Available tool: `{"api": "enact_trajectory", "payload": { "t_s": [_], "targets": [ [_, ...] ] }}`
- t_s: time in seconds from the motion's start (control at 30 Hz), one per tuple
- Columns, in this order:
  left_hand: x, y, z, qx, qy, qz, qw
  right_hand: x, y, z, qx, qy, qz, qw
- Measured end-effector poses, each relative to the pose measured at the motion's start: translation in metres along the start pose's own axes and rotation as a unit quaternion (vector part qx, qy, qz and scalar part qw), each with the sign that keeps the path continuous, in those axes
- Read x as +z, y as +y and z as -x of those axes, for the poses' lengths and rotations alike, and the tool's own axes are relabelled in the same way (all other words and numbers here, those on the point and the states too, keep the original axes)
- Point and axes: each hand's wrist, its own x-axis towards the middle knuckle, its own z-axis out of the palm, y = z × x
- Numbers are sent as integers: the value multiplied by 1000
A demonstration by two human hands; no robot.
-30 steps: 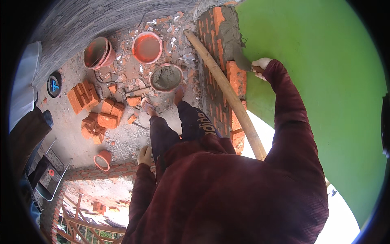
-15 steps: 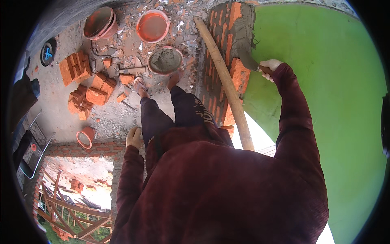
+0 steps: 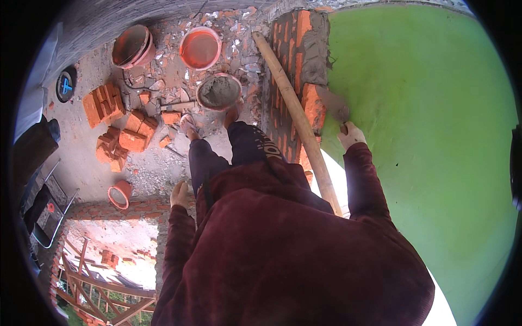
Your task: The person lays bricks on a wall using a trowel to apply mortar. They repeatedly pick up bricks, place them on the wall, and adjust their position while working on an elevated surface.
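My right hand [image 3: 352,136] is closed round the handle of a trowel [image 3: 336,106]. Its blade lies over the edge of a brick wall [image 3: 283,60], close to the orange bricks [image 3: 314,108] at the wall's side. Grey wet mortar [image 3: 315,51] covers the wall's top just beyond the blade. Low beside my left thigh hangs my left hand [image 3: 179,194], loosely open with nothing visible in it. A tub of grey mortar [image 3: 219,89] stands at my feet.
A bamboo pole [image 3: 293,103] leans along the wall. Brick stacks [image 3: 104,106], a hammer [image 3: 178,107], a red tub [image 3: 200,48], stacked buckets [image 3: 133,46] and a small pail [image 3: 119,194] stand on the rubble-strewn ground. A green surface [image 3: 424,108] spreads at right.
My right hand has come nearer to me and slightly left, and the trowel has turned so its blade face shows. My left hand has shifted a little, still by my thigh.
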Motion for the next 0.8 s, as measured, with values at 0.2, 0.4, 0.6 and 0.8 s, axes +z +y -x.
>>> {"api": "enact_trajectory", "payload": {
  "t_s": [0.2, 0.4, 0.6, 0.8],
  "targets": [
    [-10, 28, -14, 49, 11, -38, 998, -7, -22, 1, 45, -45, 54, 996],
    [-18, 78, -18, 77, 38, -60, 995, -45, -48, -25, 32, -8, 39, 999],
    [-10, 98, -27, 105, 9, -84, 991, -79, -84, -93, 51, -44, 83, 994],
    [-7, 86, -20, 88, 2, -88, 992, -120, -100, -101, -7, -37, 169, 985]
  ]
}}
